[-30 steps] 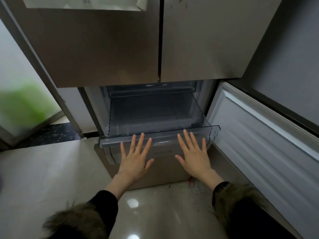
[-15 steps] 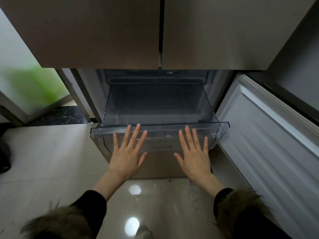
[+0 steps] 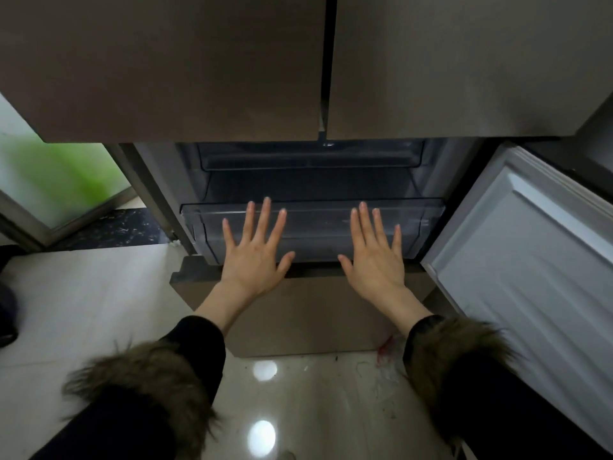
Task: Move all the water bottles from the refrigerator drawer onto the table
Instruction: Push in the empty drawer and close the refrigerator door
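A clear plastic refrigerator drawer (image 3: 318,224) sits in the lower compartment, pushed nearly all the way in. My left hand (image 3: 255,250) lies flat on its front panel with fingers straight and spread. My right hand (image 3: 374,254) presses flat on the panel's right half in the same way. No water bottle shows in the drawer or anywhere else in view. A second clear drawer (image 3: 311,157) sits above, deeper in the compartment.
Two closed brown upper doors (image 3: 199,68) overhang the compartment. The lower door (image 3: 530,260) stands swung open on the right, white inside. A brown bottom drawer front (image 3: 298,313) lies below my hands. Glossy tiled floor (image 3: 83,293) spreads to the left, with a glass door (image 3: 59,180) beyond.
Both flat hands have pushed the clear drawer back into the compartment, from pulled out to nearly closed. The view has moved closer and tilted down.
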A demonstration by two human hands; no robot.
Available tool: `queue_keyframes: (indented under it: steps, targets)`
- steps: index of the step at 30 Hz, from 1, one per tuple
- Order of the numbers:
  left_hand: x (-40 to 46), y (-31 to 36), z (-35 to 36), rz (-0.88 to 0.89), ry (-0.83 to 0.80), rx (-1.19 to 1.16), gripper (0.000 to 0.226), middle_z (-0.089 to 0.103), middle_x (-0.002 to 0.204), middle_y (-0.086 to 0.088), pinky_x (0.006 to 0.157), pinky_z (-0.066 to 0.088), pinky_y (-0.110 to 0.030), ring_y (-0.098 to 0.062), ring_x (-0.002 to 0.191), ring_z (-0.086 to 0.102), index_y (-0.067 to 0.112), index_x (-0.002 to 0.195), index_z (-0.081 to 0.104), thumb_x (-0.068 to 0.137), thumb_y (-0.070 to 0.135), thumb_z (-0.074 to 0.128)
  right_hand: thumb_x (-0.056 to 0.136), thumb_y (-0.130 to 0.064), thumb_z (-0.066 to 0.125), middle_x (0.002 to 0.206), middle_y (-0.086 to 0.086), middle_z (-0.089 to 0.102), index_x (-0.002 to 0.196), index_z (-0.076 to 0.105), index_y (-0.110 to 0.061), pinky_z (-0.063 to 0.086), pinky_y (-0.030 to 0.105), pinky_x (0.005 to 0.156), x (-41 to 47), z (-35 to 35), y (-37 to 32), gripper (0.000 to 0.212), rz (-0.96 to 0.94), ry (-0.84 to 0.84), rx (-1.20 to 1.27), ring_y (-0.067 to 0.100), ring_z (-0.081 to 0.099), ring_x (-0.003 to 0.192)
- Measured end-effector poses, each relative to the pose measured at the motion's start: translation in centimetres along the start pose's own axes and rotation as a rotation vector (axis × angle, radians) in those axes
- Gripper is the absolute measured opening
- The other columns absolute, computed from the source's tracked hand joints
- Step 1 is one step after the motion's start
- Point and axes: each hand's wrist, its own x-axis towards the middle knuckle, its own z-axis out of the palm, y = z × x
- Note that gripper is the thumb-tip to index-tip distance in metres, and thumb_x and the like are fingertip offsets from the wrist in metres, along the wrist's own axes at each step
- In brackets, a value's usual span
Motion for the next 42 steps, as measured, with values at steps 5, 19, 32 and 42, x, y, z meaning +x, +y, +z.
queue_keyframes:
  steps: [5,19,32,42]
  targets:
    - [2.4,-0.4,0.8,0.005,0.020,0.035,0.077,-0.039,0.144,-0.004,0.112,-0.012,-0.057,-0.028,0.138,-0.030,0.026,0.139,-0.029,0.092,0.058,0.022,0.095,-0.041,0.042,0.149,-0.002,-0.031,0.146,-0.018,-0.016,-0.010,0.046,0.114,2.4,0.8,0.7,0.083,-0.019,0.042,-0.012,0.020,-0.019,0.144]
    - [3.1,-2.2,4.4,-0.001,0.164,0.007,0.075,-0.015,0.152,-0.005,0.113,-0.010,-0.052,-0.022,0.141,-0.015,0.020,0.145,-0.010,0.093,0.044,0.037,0.093,-0.037,0.046,0.158,0.011,-0.007,0.149,-0.005,-0.013,-0.005,0.047,0.116,4.3,2.9,1.2,0.079,-0.044,0.096,-0.065,0.025,-0.005,0.146]
    - [6.6,-2.8,3.1,-0.017,0.036,-0.040,0.082,-0.024,0.154,-0.005,0.113,-0.015,-0.050,-0.021,0.143,-0.021,0.014,0.146,-0.017,0.092,0.055,0.029,0.094,-0.049,0.037,0.156,0.007,-0.021,0.147,-0.016,-0.012,-0.009,0.051,0.113,8.3,2.2,0.5,0.083,0.081,-0.018,-0.038,0.023,-0.018,0.144]
    - [5.7,-3.8,2.1,0.064,-0.028,-0.098,0.076,-0.015,0.157,-0.004,0.117,-0.007,-0.046,-0.023,0.144,-0.015,0.024,0.149,-0.007,0.092,0.055,0.032,0.093,-0.054,0.035,0.159,0.003,-0.007,0.149,-0.009,-0.019,-0.003,0.056,0.114,6.7,1.3,-0.1,0.079,0.100,-0.028,-0.019,0.025,-0.009,0.145]
